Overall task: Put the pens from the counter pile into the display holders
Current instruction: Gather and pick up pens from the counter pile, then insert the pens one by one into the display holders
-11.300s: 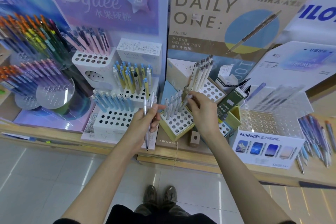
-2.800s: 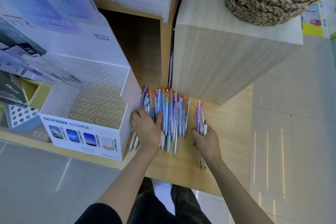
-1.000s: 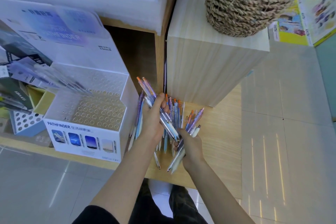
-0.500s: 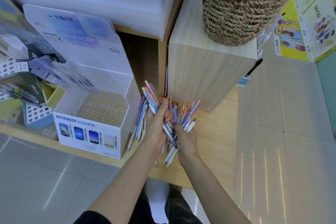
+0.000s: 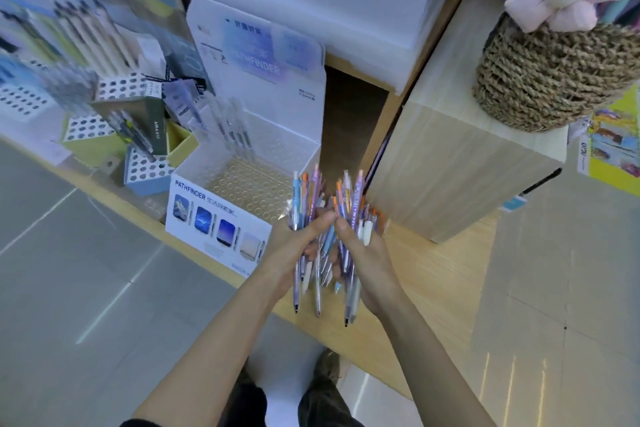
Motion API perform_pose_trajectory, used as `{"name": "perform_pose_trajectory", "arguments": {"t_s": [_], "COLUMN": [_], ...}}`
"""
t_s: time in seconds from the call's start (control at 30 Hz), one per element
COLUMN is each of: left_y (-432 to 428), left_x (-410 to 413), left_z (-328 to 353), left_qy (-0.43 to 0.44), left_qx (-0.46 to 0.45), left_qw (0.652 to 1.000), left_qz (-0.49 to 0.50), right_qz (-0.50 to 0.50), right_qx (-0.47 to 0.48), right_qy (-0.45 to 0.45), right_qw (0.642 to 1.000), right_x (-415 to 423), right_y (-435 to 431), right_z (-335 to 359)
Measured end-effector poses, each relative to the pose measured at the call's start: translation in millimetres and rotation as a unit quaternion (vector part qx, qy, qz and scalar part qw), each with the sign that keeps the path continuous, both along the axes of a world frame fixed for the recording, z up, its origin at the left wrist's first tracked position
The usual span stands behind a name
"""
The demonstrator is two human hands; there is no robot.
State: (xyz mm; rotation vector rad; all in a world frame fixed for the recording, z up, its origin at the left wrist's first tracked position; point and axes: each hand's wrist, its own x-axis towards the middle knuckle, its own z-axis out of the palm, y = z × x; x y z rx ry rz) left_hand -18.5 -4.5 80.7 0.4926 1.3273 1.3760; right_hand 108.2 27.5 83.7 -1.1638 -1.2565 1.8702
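the person is gathering the pens (image 5: 304, 198) into one bundle at the lower centre of the frame, just above the front edge of the table (image 5: 433, 270). the left hand (image 5: 294, 253) and the right hand (image 5: 372, 258) are cupping the bundle from either side, fingers (image 5: 317, 225) curled round the barrels and thumbs nearly meeting on top. the coloured ends are fanning upward, and several tips are poking out unevenly below the palms.

the bundle is looking loose, so a pen at the bottom is likely to slide out. it is worth tapping the tips on the table to level them, then shifting the whole lot into one hand so the other is free to pick single pens.

the white pathfinder holder (image 5: 214, 218) is sitting just left of the bundle, its grid of holes mostly bare, with a few clear pens leaning in the back rows. carrying the bundle low and sideways to it is looking safest. whether any pens are lying under the hands, i cannot tell.
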Motion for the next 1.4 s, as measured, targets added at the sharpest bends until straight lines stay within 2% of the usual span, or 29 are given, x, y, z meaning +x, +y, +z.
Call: {"name": "perform_pose_trajectory", "arguments": {"t_s": [0.27,0.43,0.6,0.73,0.87,1.03,1.17,1.4], "left_y": [-29,-53,-76,-93,-104,-103,-94,-65], "left_x": [-81,-154,-237,-297,-351,-413,-458,-550], "left_z": [16,27,36,42,49,55,56,63], "left_qy": [-0.006,0.033,0.057,0.052,0.027,0.006,-0.015,0.001], "left_qx": [0.003,0.007,0.033,0.042,0.051,0.033,0.032,0.047], "left_qw": [0.999,0.997,0.992,0.989,0.989,0.986,0.984,0.983], "left_qz": [0.05,0.064,0.11,0.131,0.137,0.162,0.177,0.175], "right_qz": [0.063,0.04,0.045,0.041,0.017,0.104,0.174,0.199], "right_qx": [0.022,-0.011,0.041,0.071,0.055,0.034,0.027,-0.018], "right_qy": [0.014,0.029,0.004,-0.004,0.001,0.037,0.022,0.028], "right_qw": [0.998,0.999,0.998,0.997,0.998,0.993,0.984,0.979], "right_x": [-81,-151,-231,-293,-347,-410,-463,-559], "right_y": [-19,-38,-56,-67,-70,-62,-43,-5], "right_z": [11,16,22,26,31,43,48,46]}}
